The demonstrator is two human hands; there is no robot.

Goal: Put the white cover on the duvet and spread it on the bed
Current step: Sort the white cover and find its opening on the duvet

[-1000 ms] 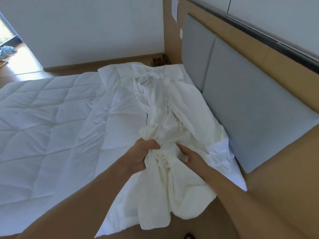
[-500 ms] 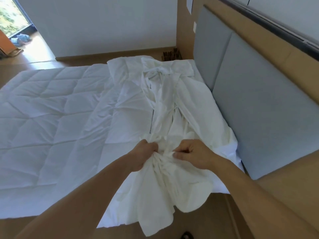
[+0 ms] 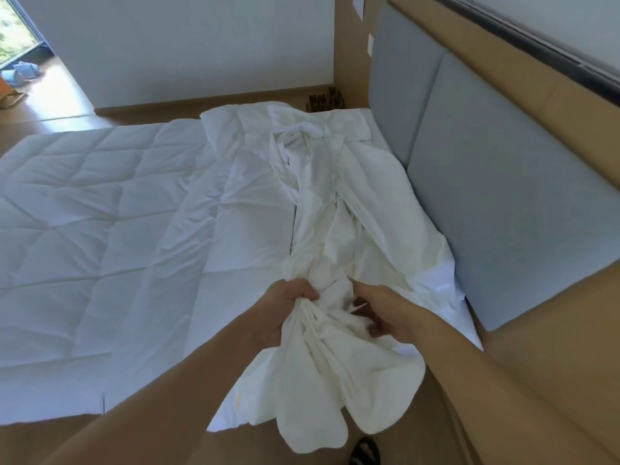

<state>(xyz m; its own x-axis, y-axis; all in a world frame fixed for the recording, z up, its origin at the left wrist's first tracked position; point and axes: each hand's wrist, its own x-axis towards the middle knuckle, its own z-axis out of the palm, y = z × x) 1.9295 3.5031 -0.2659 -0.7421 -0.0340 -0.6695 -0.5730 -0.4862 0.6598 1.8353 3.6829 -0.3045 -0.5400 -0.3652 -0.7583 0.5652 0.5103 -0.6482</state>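
A bedroom: a quilted duvet (image 3: 84, 213) covered the bed at left, a padded grey headboard (image 3: 503, 196) at right.

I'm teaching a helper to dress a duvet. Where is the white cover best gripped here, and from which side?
Probably at its gathered near end, where the left hand and right hand bunch the white cover, coming from the person's own side: it lies in a long crumpled strip beside the headboard, and this end overhangs.
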